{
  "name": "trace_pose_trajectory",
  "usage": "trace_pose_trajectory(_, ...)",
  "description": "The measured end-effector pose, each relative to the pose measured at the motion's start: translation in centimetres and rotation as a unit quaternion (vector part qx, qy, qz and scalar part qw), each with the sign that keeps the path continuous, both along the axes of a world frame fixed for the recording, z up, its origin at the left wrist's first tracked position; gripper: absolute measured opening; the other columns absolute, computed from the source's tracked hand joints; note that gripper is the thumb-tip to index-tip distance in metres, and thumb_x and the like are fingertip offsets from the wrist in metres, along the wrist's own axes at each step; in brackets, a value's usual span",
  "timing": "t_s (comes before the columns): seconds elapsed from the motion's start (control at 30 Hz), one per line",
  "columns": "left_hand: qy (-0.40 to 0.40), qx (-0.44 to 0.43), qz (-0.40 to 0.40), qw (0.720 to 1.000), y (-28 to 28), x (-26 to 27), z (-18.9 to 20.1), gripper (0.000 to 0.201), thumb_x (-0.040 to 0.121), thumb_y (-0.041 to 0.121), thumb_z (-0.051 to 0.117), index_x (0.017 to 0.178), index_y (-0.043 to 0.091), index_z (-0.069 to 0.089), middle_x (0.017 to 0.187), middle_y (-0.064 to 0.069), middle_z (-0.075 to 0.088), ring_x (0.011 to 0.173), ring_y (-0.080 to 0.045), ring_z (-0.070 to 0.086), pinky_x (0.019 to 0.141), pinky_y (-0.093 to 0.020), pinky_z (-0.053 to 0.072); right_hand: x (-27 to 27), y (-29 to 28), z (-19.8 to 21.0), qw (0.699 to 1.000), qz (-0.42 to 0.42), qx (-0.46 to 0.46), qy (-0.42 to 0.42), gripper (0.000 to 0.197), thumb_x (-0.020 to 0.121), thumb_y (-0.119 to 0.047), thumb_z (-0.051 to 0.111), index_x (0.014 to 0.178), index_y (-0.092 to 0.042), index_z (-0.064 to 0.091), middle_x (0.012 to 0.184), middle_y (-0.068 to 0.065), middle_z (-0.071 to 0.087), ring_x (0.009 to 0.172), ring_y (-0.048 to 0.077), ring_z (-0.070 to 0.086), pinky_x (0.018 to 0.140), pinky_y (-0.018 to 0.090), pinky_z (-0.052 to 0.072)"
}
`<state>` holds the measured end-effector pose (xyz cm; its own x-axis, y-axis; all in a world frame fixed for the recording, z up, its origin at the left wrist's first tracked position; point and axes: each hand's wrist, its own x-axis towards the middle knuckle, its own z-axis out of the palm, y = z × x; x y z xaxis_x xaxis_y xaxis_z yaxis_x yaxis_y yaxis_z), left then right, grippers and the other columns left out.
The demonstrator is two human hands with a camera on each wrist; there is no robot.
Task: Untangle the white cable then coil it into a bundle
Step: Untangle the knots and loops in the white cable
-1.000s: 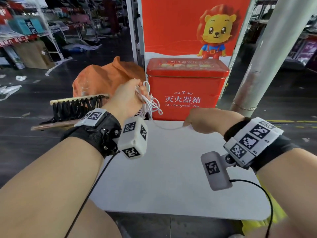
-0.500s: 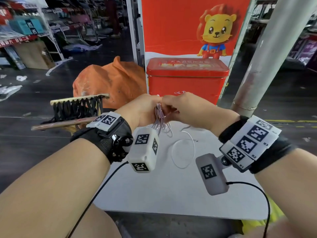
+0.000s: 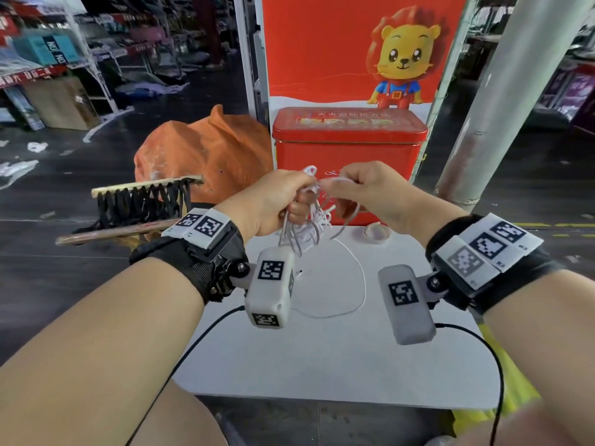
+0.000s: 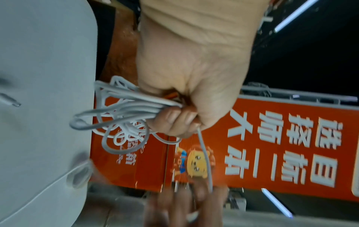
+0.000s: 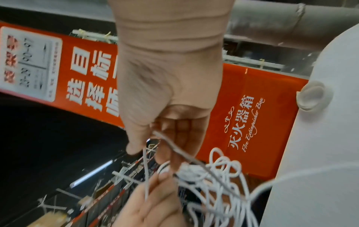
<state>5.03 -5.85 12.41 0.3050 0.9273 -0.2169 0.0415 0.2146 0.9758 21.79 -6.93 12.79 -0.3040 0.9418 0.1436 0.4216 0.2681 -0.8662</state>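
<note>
My left hand [image 3: 283, 201] grips a hanging bunch of loops of the thin white cable [image 3: 306, 230] above the far part of the white table [image 3: 322, 365]. The left wrist view shows its fingers curled round the cable strands [image 4: 124, 110]. My right hand [image 3: 360, 188] is right beside it and pinches one strand of cable [image 5: 145, 165] between thumb and fingers. A loose length of the same cable [image 3: 362, 284] lies in a wide arc on the table under my hands.
A red tin box [image 3: 347, 149] stands at the table's far edge. A small roll of clear tape [image 3: 375, 232] lies near it. An orange bag [image 3: 206, 156] and a wooden folding rack [image 3: 141, 204] are to the left. A grey pillar [image 3: 502, 101] rises at the right.
My right hand came from the table's right up to the left hand and took a strand. The left hand lowered the bunch towards the centre. The taut strand now lies slack on the table.
</note>
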Motion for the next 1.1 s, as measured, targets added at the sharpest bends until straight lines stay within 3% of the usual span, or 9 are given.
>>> trace_pose_trajectory(0.13, -0.053, 0.001, 0.035, 0.998, 0.9, -1.8, 0.0, 0.029, 0.096, 0.011, 0.037, 0.068, 0.016, 0.035, 0.044, 0.005, 0.032, 0.033, -0.006, 0.023, 0.034, -0.017, 0.021, 1.1, 0.3, 0.1, 0.983, 0.01, -0.042, 0.18, 0.017, 0.095, -0.021, 0.053, 0.084, -0.009, 0.051, 0.05, 0.0, 0.046, 0.046, 0.016, 0.044, 0.047, 0.026, 0.041)
trace_pose_trajectory(0.2, -0.057, -0.02, 0.012, 0.998, 0.7, -2.0, -0.1, 0.029, 0.097, 0.014, 0.035, 0.068, 0.015, 0.037, 0.042, 0.006, 0.031, 0.031, -0.005, 0.022, 0.032, -0.016, 0.019, 1.0, 0.4, 0.3, 0.994, -0.011, 0.021, 0.106, 0.012, 0.094, -0.02, 0.055, 0.093, -0.008, 0.059, 0.053, -0.005, 0.045, 0.046, 0.013, 0.039, 0.045, 0.024, 0.037)
trace_pose_trajectory(0.27, -0.056, -0.039, -0.026, 0.997, 0.3, -1.8, -0.1, 0.033, 0.099, 0.023, 0.033, 0.068, 0.014, 0.039, 0.04, 0.006, 0.03, 0.028, -0.004, 0.021, 0.031, -0.016, 0.015, 0.7, 0.5, 0.6, 0.992, -0.026, 0.124, -0.008, 0.011, 0.092, -0.019, 0.059, 0.098, -0.013, 0.066, 0.067, -0.016, 0.058, 0.058, 0.002, 0.053, 0.057, 0.014, 0.045)
trace_pose_trajectory(0.4, 0.006, -0.03, -0.12, 0.992, -0.9, -1.0, 0.6, 0.051, 0.084, 0.064, 0.038, 0.068, 0.016, 0.044, 0.04, 0.008, 0.023, 0.029, -0.004, 0.015, 0.036, -0.017, 0.009, 0.0, 1.2, 0.5, 0.978, -0.045, 0.199, -0.038, 0.01, 0.09, -0.014, 0.061, 0.092, -0.01, 0.069, 0.079, -0.013, 0.062, 0.067, -0.01, 0.054, 0.067, 0.006, 0.043)
trace_pose_trajectory(0.53, 0.021, 0.026, -0.146, 0.989, -1.6, -0.5, 1.0, 0.037, 0.091, 0.041, 0.048, 0.064, 0.019, 0.035, 0.041, 0.009, 0.024, 0.03, -0.002, 0.016, 0.035, -0.014, 0.01, -0.1, 1.3, -0.4, 0.993, -0.073, 0.096, 0.022, 0.023, 0.095, -0.03, 0.053, 0.094, -0.007, 0.061, 0.069, -0.009, 0.051, 0.051, -0.005, 0.042, 0.056, 0.011, 0.036)
trace_pose_trajectory(0.63, 0.016, 0.028, -0.105, 0.994, -1.5, -0.3, 1.0, 0.039, 0.098, 0.038, 0.043, 0.065, 0.018, 0.037, 0.041, 0.009, 0.023, 0.031, -0.003, 0.015, 0.035, -0.013, 0.011, 0.3, 0.7, -0.4, 0.998, 0.011, 0.019, 0.054, 0.05, 0.087, -0.052, 0.048, 0.108, -0.007, 0.055, 0.075, -0.006, 0.048, 0.052, -0.006, 0.044, 0.054, 0.012, 0.037)
trace_pose_trajectory(0.73, 0.023, 0.021, -0.093, 0.995, -1.4, -0.3, 1.0, 0.045, 0.098, 0.048, 0.038, 0.065, 0.017, 0.04, 0.041, 0.009, 0.022, 0.03, -0.003, 0.015, 0.036, -0.014, 0.011, 0.0, 0.4, -0.5, 0.996, 0.04, 0.055, -0.062, 0.038, 0.081, -0.046, 0.067, 0.098, -0.014, 0.056, 0.076, -0.006, 0.055, 0.062, -0.002, 0.049, 0.061, 0.014, 0.041)
trace_pose_trajectory(0.9, 0.006, 0.026, -0.073, 0.997, -1.1, -1.0, 1.3, 0.046, 0.096, 0.052, 0.036, 0.065, 0.018, 0.036, 0.042, 0.009, 0.021, 0.031, -0.004, 0.014, 0.035, -0.017, 0.01, -0.1, 1.0, -0.6, 0.988, -0.052, 0.025, -0.143, 0.031, 0.08, -0.025, 0.07, 0.06, -0.013, 0.049, 0.053, -0.003, 0.046, 0.044, 0.009, 0.04, 0.045, 0.02, 0.033)
trace_pose_trajectory(1.1, -0.054, 0.023, -0.041, 0.997, -0.5, -1.8, 1.0, 0.048, 0.096, 0.055, 0.032, 0.067, 0.017, 0.036, 0.042, 0.009, 0.023, 0.032, -0.004, 0.017, 0.034, -0.017, 0.017, 0.8, 1.1, -1.0, 0.981, -0.064, -0.075, -0.168, 0.015, 0.086, -0.017, 0.061, 0.072, -0.013, 0.059, 0.063, 0.001, 0.055, 0.053, 0.012, 0.046, 0.05, 0.02, 0.037)
